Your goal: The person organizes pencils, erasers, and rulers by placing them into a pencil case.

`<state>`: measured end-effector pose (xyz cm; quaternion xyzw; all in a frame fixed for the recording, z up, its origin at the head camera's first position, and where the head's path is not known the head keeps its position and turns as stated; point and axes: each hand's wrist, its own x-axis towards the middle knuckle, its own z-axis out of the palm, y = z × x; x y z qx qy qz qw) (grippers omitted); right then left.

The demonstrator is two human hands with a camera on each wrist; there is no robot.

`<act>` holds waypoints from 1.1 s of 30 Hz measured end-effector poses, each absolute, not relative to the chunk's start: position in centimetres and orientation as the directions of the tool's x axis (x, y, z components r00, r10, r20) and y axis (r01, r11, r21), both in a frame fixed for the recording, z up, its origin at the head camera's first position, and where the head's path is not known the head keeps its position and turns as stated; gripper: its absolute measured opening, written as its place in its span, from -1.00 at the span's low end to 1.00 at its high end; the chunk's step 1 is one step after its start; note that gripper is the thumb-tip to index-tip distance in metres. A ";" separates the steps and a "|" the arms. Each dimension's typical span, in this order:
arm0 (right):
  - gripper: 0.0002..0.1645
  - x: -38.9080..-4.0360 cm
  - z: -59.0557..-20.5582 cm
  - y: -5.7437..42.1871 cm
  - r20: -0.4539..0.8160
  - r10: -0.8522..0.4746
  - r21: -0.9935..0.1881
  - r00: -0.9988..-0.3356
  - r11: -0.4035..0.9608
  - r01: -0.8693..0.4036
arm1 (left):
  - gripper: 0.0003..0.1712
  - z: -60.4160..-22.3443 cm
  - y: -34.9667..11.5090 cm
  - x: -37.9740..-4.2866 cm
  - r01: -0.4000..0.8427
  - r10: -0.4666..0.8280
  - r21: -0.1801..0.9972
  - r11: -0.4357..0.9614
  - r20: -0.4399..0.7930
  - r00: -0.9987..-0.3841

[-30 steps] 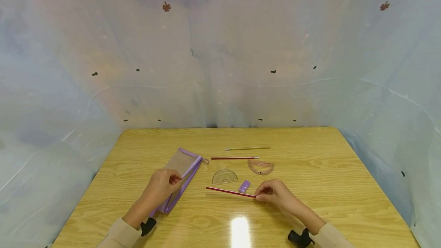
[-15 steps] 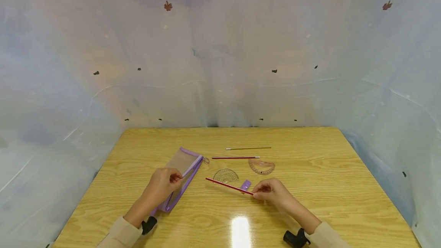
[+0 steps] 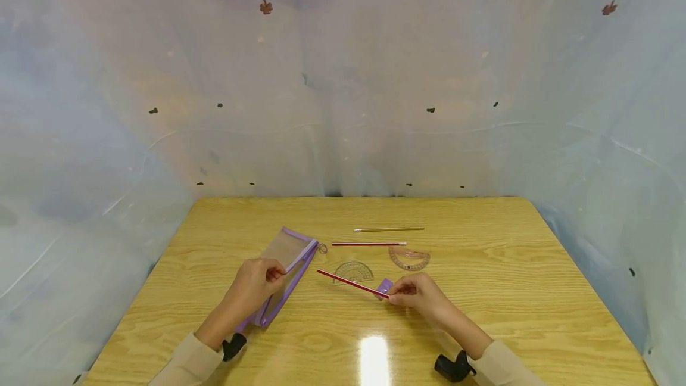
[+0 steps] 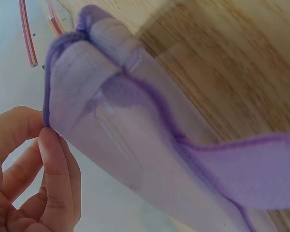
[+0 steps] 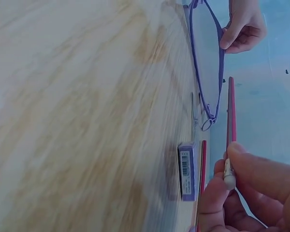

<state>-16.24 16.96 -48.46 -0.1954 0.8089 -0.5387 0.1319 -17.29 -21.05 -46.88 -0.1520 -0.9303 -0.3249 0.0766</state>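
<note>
My left hand (image 3: 256,282) pinches the upper edge of a see-through pencil case (image 4: 121,130) with purple trim. The right wrist view shows the mouth of this case parted, a ring on its zip end. In my right hand (image 3: 420,296) a red striped pencil (image 3: 351,283) is pinched near its white eraser end. The pencil points left toward the case, raised over the table. Below it in the head view are a clear protractor (image 3: 354,271) and a purple boxed eraser (image 3: 383,286), which the hand partly covers.
Farther back lie a second red pencil (image 3: 370,244), a yellow pencil (image 3: 388,230) and a pinkish protractor (image 3: 409,260). The wooden table (image 3: 482,314) meets a pale hanging sheet (image 3: 343,76) at its back and sides.
The red pencil has risen in my right hand and shifted a little left, its far tip lifting past the clear protractor. My left hand keeps its pinch on the pencil case.
</note>
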 end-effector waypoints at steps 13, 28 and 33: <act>-0.91 -17.2 -48.4 15.2 0.053 -0.472 -0.908 -0.880 0.345 -0.240 | -0.88 -46.7 -21.2 -17.3 0.321 0.231 0.590 0.741 0.225 -0.947; -0.92 -18.0 -47.8 12.8 0.069 -0.440 -0.908 -0.895 0.343 -0.239 | -0.90 -46.5 -21.1 -17.5 0.334 0.237 0.594 0.732 0.238 -0.942; -0.95 -18.5 -48.5 12.2 0.110 -0.423 -0.881 -0.900 0.379 -0.285 | -0.91 -46.4 -21.0 -17.4 0.337 0.234 0.596 0.729 0.245 -0.941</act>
